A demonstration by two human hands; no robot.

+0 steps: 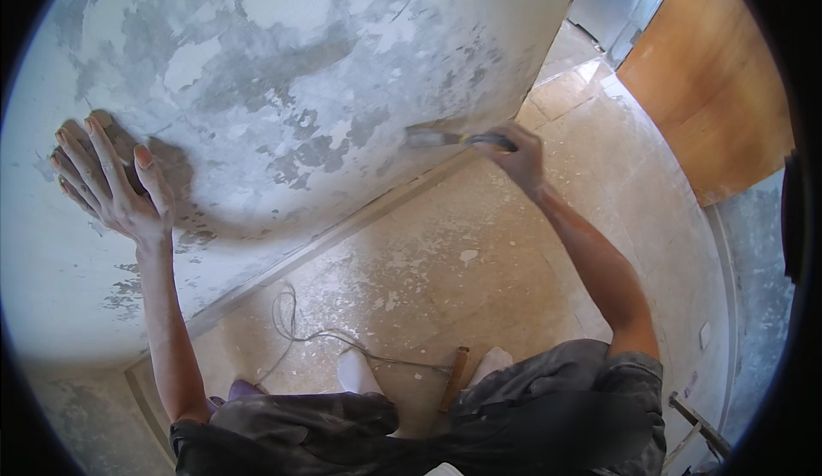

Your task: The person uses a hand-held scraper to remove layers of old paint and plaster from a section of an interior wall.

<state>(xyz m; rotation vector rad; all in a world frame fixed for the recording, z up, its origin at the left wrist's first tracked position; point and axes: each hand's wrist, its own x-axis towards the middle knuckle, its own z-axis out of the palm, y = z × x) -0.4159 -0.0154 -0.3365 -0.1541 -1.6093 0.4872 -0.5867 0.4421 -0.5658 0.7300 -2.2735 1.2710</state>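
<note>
With fingers spread, my left hand is at the patchy wall, its shadow falling close beside it; it holds nothing. In my right hand is the dark handle of a scraper, blurred a little. The scraper's broad blade lies against or very near the lower part of the wall, above the skirting. Around the blade the surface is mottled, with white coating and bare grey patches. Whether the blade's edge touches the wall cannot be told.
Pale flakes are scattered over the tiled floor. A thin cable loops toward a wooden strip between my feet. A purple object lies at the left. An orange-brown wooden door is at the right, and a metal frame at lower right.
</note>
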